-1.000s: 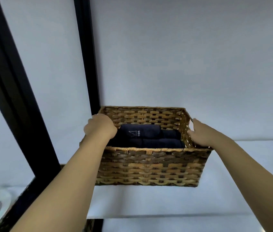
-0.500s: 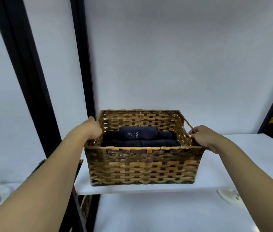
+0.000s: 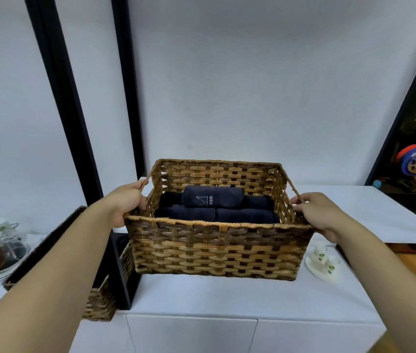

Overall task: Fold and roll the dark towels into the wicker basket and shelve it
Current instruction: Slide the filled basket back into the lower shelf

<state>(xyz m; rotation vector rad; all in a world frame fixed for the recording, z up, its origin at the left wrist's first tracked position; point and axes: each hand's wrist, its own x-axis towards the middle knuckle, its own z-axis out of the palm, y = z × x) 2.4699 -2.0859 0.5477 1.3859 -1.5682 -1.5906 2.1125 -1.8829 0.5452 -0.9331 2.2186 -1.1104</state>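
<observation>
- Head view: brown woven wicker basket (image 3: 217,248) with rolled dark navy towels (image 3: 214,208) sits at white shelf (image 3: 354,210) front edge.
- Left hand (image 3: 125,206) and right hand (image 3: 315,212) each grasp a side rope handle.
- Handling, judged: rigid, light; soft load; hold both handles.

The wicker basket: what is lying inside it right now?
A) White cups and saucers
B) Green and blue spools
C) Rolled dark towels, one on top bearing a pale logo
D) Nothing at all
C: inside the wicker basket lie rolled dark towels, the top roll showing pale lettering, while the left hand and right hand grip its side handles.
</observation>
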